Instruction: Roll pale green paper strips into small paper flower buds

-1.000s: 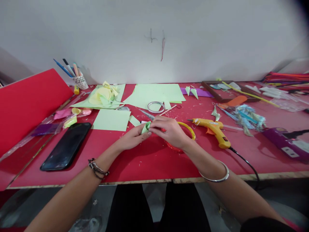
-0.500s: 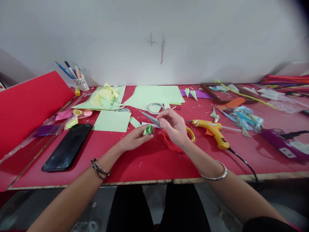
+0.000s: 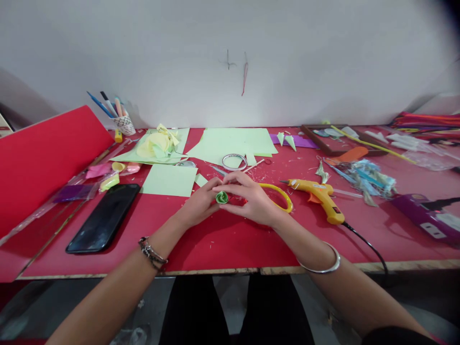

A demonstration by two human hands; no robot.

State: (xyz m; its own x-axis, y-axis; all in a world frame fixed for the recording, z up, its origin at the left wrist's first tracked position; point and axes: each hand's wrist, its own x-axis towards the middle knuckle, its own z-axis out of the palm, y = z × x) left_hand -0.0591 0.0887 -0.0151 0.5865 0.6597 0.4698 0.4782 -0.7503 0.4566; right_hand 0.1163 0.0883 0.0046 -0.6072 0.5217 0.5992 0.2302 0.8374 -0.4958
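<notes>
Holding a coiled green paper roll (image 3: pixel 222 197) over the red worktop (image 3: pixel 212 256), clamping it in the grip of left hand (image 3: pixel 199 203) and right hand (image 3: pixel 254 201) together, working between a black phone (image 3: pixel 104 218) on the left and a yellow glue gun (image 3: pixel 326 199) on the right.
</notes>
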